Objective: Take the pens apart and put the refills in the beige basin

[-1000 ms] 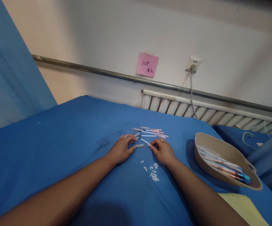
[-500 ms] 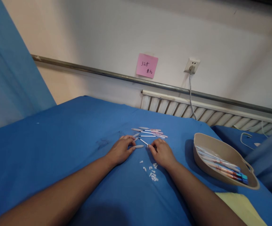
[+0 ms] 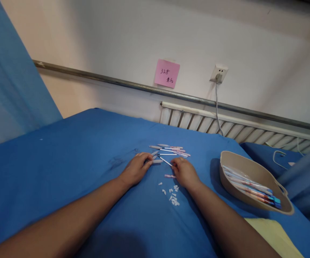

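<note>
**Slim white stick (image 3: 165,161) pinched in right hand (image 3: 185,172); left hand (image 3: 136,169) at the pale grey barrels (image 3: 157,161)**

Right grip narrow, closed on the near end of the slim white stick. Slants up and leftward from the fingertips, dark-tipped at the far end, toward the left hand.

Left grip: fingers curled, fingertips against the pale grey barrels. Cannot tell whether clamped on any or merely resting; partly hidden by the fingers.

Just below the right fingers, lying flat: a short pink piece (image 3: 169,176). Nearer the body, between the forearms: a scatter of small white bits (image 3: 174,200), most in a loose cluster, a few apart to the left.

Beyond both hands, roughly side by side: a group of pen parts (image 3: 168,154), with white sticks, pale barrels toward the left and pinkish pieces toward the right. Too small to count reliably.

All on a blue-covered tabletop (image 3: 77,150), with dark smudges (image 3: 116,162) left of the left hand.

Off to the right, well apart from the hands: a tan basket (image 3: 254,166) with pens (image 3: 251,188) lying inside, some blue at the ends. Below the basket, partly behind the right forearm: yellow cloth or paper (image 3: 271,229), cannot tell which.

Farther out: radiator (image 3: 192,120), metal rail (image 3: 122,82), pink note (image 3: 167,73) with handwriting, wall socket (image 3: 219,73) with plugged-in cord (image 3: 217,111). Far left: blue curtain (image 3: 15,71).
</note>
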Action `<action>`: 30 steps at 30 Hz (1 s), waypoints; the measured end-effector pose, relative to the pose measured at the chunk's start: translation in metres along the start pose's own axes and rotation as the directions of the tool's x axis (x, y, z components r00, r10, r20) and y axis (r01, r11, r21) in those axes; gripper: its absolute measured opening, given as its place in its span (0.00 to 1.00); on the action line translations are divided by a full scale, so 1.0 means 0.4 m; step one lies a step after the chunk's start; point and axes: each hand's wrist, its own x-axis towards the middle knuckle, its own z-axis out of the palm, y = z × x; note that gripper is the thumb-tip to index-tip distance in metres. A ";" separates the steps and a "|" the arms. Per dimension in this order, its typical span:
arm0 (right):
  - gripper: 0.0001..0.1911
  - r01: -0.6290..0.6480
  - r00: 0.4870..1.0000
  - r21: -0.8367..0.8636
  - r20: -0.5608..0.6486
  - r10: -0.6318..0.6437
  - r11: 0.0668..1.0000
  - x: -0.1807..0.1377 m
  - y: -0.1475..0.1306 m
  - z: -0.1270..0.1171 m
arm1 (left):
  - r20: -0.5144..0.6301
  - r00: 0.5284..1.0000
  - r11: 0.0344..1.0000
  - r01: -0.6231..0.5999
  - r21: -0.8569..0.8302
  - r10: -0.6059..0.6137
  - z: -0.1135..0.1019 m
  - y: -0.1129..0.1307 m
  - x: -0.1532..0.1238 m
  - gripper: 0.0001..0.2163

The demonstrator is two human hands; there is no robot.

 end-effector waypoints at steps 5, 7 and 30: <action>0.13 0.045 0.998 -0.174 0.051 -0.036 0.984 0.001 -0.006 -0.008 | -0.033 0.999 0.999 0.039 -0.004 -0.040 -0.005 0.011 -0.004 0.08; 0.13 0.055 0.996 -0.196 0.074 -0.041 0.979 0.001 -0.005 -0.008 | -0.044 0.998 0.999 0.036 -0.003 -0.036 -0.005 0.017 -0.006 0.08; 0.09 0.108 0.986 -0.081 0.134 -0.096 0.991 0.001 0.049 -0.030 | -0.118 0.993 0.977 -0.003 -0.215 -0.022 0.012 0.016 -0.021 0.07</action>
